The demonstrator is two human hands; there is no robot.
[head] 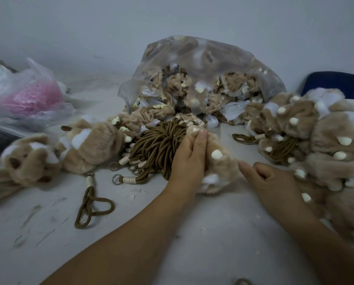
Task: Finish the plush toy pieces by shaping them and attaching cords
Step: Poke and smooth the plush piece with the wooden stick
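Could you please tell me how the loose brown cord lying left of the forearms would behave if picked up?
Probably floppy: the brown cord lies in limp, bent loops. Likely light, since it is thin. Its cream-wrapped end may swing.

There are 2 hands (189,159) (272,182), 1 clear bag (213,58), 1 pink-filled bag (34,95), 1 big cord bundle (157,145) and 1 chair (336,83); the plush pieces (89,145) are too many to count.
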